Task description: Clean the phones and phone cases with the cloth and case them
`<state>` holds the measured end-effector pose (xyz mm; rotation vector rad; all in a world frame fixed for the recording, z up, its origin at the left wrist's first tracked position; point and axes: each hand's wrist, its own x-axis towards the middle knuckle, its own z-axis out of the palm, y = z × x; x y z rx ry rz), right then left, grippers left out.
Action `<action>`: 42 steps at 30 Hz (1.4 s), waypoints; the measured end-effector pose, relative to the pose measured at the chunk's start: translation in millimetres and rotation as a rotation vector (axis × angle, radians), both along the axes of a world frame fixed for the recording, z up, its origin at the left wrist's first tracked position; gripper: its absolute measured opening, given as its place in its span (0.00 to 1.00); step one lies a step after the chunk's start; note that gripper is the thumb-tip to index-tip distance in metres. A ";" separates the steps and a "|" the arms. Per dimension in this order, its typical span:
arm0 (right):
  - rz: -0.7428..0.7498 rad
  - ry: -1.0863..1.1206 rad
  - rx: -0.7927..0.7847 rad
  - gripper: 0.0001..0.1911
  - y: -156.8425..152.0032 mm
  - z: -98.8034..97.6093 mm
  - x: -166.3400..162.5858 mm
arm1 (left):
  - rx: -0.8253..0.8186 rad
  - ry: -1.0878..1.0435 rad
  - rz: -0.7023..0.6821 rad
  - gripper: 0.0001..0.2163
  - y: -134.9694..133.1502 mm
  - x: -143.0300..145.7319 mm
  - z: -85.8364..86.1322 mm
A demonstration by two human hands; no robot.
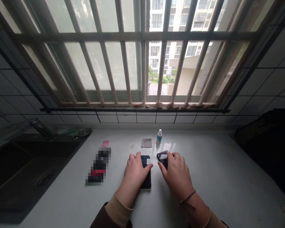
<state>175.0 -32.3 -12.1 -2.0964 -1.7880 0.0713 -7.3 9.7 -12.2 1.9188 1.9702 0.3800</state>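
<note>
A dark phone [146,183] lies on the pale countertop, its glossy screen up and reflecting the window. My left hand [136,169] grips it from above, with the thumb over the screen near the right edge and the fingers along the upper left. To the right, my right hand [178,171] holds a second dark phone [161,156] at a slant, and the palm hides much of it. Behind them, a small white dropper bottle [159,136] with a blue and yellow label stands upright. Beside the bottle, a grey square cloth [146,143] lies flat.
A blurred-out dark item with a red band [98,167] lies on the left, below a pink square [104,144]. Further left is a dark sink [16,177] with a faucet [41,129]. A black bag [266,148] sits at the right. A barred window [142,63] rises behind the countertop [216,177].
</note>
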 end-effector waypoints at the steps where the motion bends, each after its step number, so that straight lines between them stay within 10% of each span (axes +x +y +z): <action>1: -0.024 -0.032 -0.039 0.26 0.9 -1.8 1.7 | 0.001 0.011 -0.004 0.39 -2.4 2.5 0.1; 35: -0.030 -0.176 -0.114 0.23 -5.2 -1.9 -11.0 | 0.133 0.013 0.032 0.32 2.2 1.1 3.1; 42: 0.336 -0.038 0.043 0.12 38.9 29.3 -36.1 | 0.094 0.100 0.024 0.15 9.1 -12.5 13.4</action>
